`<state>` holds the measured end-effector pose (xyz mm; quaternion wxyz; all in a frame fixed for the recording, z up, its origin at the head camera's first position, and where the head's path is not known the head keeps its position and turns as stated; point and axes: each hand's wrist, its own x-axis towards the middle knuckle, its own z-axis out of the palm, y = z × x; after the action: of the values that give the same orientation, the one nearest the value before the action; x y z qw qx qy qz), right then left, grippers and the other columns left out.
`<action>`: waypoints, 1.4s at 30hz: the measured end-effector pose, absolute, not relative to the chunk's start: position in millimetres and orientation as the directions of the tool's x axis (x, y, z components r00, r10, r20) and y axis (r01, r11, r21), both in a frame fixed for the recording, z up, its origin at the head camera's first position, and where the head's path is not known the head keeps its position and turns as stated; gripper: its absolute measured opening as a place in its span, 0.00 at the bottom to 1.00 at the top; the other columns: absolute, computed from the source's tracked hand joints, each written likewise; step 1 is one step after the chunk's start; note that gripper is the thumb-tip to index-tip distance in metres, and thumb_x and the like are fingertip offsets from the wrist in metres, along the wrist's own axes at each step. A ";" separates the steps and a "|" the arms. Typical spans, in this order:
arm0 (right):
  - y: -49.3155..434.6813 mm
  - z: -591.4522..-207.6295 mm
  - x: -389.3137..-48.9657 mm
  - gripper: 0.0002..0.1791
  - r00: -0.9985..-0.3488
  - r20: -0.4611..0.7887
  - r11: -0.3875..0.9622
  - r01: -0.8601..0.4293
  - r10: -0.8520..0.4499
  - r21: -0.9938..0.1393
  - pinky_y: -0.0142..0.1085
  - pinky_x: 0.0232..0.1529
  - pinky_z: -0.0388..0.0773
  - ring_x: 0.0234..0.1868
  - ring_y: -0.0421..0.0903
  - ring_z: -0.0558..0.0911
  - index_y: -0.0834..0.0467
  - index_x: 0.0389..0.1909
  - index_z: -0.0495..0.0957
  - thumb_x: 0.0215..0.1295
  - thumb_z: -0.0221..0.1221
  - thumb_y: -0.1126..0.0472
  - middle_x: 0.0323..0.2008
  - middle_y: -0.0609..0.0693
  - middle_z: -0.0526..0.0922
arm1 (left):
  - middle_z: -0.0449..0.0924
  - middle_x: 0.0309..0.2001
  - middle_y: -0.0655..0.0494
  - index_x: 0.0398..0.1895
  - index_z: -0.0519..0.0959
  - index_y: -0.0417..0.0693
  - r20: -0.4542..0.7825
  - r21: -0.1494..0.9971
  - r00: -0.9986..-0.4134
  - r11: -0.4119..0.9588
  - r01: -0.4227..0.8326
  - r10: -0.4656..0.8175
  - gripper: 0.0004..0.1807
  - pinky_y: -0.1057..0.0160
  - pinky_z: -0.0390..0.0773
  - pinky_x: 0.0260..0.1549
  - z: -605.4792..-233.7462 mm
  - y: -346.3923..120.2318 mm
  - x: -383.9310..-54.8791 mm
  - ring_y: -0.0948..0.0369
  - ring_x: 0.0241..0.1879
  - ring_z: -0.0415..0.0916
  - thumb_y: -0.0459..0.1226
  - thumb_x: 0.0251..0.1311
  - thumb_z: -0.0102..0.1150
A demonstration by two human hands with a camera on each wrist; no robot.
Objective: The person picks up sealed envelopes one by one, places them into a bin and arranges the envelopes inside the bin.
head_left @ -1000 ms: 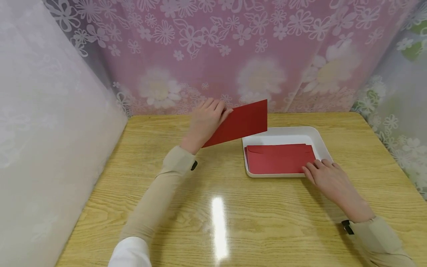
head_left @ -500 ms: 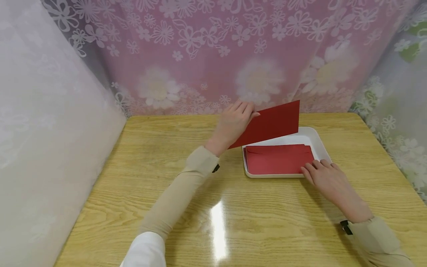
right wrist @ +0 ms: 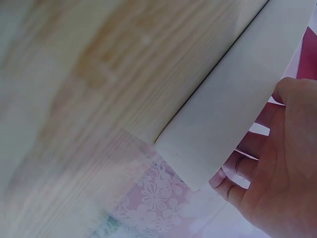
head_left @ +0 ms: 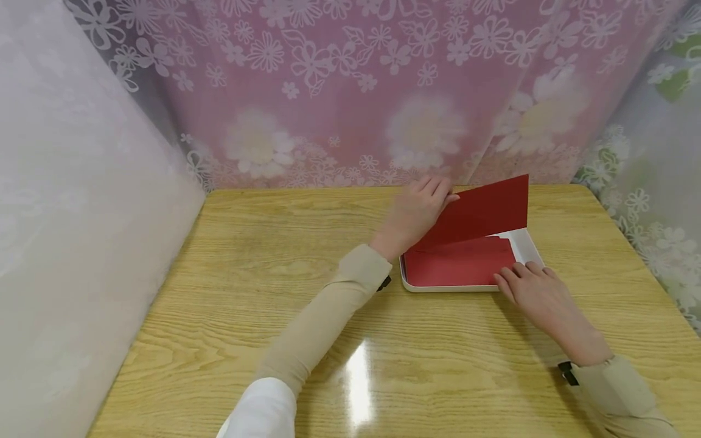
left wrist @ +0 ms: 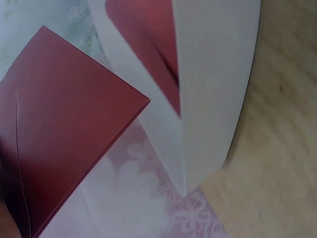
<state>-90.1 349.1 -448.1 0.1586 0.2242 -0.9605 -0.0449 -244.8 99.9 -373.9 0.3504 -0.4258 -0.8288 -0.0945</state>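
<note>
My left hand (head_left: pixel 416 210) pinches a red envelope (head_left: pixel 487 207) by its left end and holds it tilted over the back of the white tray (head_left: pixel 457 289). Inside the tray lies a small stack of red envelopes (head_left: pixel 460 264), its back part hidden behind the held one. In the left wrist view, the held envelope (left wrist: pixel 74 114) appears apart from the tray wall (left wrist: pixel 213 89). My right hand (head_left: pixel 539 298) grips the tray's front right corner. Seen from the right wrist, the fingers of my right hand (right wrist: pixel 292 148) curl over the tray's rim (right wrist: pixel 233 89).
The tray stands on a wood-grain table (head_left: pixel 246 304), right of its middle. Behind the table hangs a pink floral curtain (head_left: pixel 328 91). A whitish sheet (head_left: pixel 82 213) borders the left side, and a pale floral one (head_left: pixel 652 170) the right.
My left hand has carried the red envelope rightward from beside the tray to over it, lowering it slightly in the last half second. The right hand and the tray have stayed put.
</note>
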 end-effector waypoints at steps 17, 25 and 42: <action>347.3 -448.9 -92.1 0.15 -0.837 0.325 0.898 -0.417 -0.439 0.139 0.55 0.40 0.77 0.41 0.59 0.77 0.65 0.48 0.82 0.62 0.62 0.63 0.42 0.60 0.83 | 0.80 0.39 0.61 0.43 0.75 0.49 0.343 -0.095 -0.511 0.570 0.816 0.788 0.17 0.70 0.72 0.42 -424.5 118.1 -243.3 0.62 0.41 0.76 0.51 0.79 0.44; 348.1 -450.4 -91.3 0.13 -0.841 0.328 0.902 -0.412 -0.430 0.128 0.53 0.37 0.76 0.37 0.58 0.75 0.64 0.47 0.82 0.69 0.58 0.60 0.38 0.57 0.82 | 0.77 0.52 0.59 0.55 0.77 0.54 0.140 -0.101 -0.613 0.627 0.772 0.778 0.19 0.62 0.73 0.54 -429.4 115.0 -235.2 0.61 0.55 0.73 0.55 0.77 0.45; 344.9 -447.6 -85.9 0.10 -0.846 0.302 0.898 -0.420 -0.440 0.132 0.48 0.28 0.68 0.32 0.53 0.70 0.61 0.43 0.80 0.63 0.62 0.62 0.31 0.53 0.75 | 0.68 0.72 0.57 0.79 0.59 0.54 -0.142 -0.019 -0.680 0.685 0.728 0.719 0.35 0.60 0.72 0.62 -425.2 97.8 -204.3 0.58 0.68 0.69 0.58 0.75 0.46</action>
<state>-85.9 344.9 -447.6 0.1644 0.2240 -0.9602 -0.0303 -204.3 97.8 -425.2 -0.0616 -0.3951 -0.9158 0.0371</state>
